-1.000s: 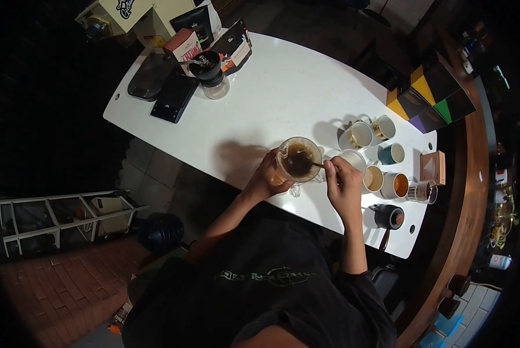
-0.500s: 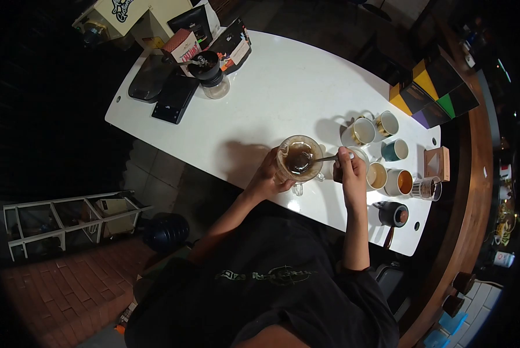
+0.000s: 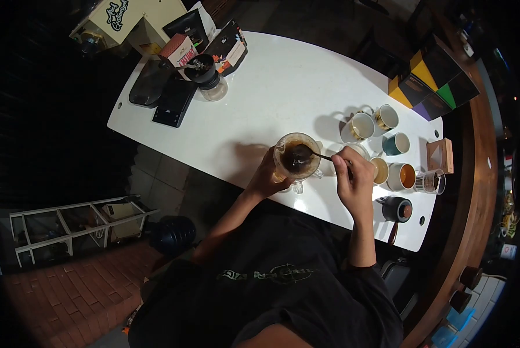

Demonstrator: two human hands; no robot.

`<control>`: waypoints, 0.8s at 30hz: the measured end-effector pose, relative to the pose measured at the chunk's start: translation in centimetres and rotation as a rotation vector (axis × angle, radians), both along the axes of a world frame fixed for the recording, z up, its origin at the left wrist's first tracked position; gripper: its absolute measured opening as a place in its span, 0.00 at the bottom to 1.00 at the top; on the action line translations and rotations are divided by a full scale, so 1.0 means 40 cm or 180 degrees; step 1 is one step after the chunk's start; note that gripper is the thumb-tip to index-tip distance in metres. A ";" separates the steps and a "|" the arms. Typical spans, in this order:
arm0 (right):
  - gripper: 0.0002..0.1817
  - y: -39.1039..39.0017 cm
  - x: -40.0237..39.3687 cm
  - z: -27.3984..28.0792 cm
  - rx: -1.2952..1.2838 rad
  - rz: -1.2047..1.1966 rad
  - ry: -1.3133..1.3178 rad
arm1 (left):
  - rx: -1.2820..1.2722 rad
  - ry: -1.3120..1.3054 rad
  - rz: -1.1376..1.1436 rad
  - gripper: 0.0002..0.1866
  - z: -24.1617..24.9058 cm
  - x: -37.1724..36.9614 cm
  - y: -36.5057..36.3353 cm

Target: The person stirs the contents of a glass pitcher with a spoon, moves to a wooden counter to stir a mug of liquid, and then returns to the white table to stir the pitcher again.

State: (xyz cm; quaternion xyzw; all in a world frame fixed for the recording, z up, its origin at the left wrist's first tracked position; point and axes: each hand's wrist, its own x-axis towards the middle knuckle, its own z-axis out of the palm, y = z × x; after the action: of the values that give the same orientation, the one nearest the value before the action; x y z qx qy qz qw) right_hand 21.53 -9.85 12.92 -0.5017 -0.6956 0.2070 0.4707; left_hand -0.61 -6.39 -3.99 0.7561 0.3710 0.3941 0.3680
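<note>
A glass coffee dripper with dark brown liquid and a pale coated inner wall sits over the white table's near edge. Clear glass handles show beneath it, and what it rests on is mostly hidden. My left hand wraps round its left side, fingers closed. From the right, my right hand pinches the handle of a spoon, whose bowl dips into the liquid. Just beyond that hand stand several cups, among them a tan-filled cup and a white cup with orange-brown inside.
On the white table stand a hand grinder, a black scale and coffee bags at far left. To the right are a teal cup, a glass, a dark pot and a patterned box.
The spoon has tilted, its bowl shifting up within the dripper. My right hand has turned and moved slightly right, knuckles now higher. My left hand keeps its grip; the view has shifted slightly.
</note>
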 end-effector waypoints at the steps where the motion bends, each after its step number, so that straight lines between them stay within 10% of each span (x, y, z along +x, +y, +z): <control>1: 0.08 -0.003 0.001 0.005 0.0005 -0.0001 0.0004 | -0.0122 -0.0045 -0.0005 0.47 0.002 0.001 -0.002; 24: 0.08 0.012 -0.011 -0.032 -0.0315 0.0417 -0.0549 | -0.0054 0.0087 -0.0067 0.47 -0.072 -0.003 0.015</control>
State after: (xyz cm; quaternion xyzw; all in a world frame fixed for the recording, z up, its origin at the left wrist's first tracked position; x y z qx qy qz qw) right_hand 21.10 -9.36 11.64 -0.4937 -0.7537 0.2275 0.3693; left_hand -0.74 -5.80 -6.88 0.7621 0.3714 0.3767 0.3733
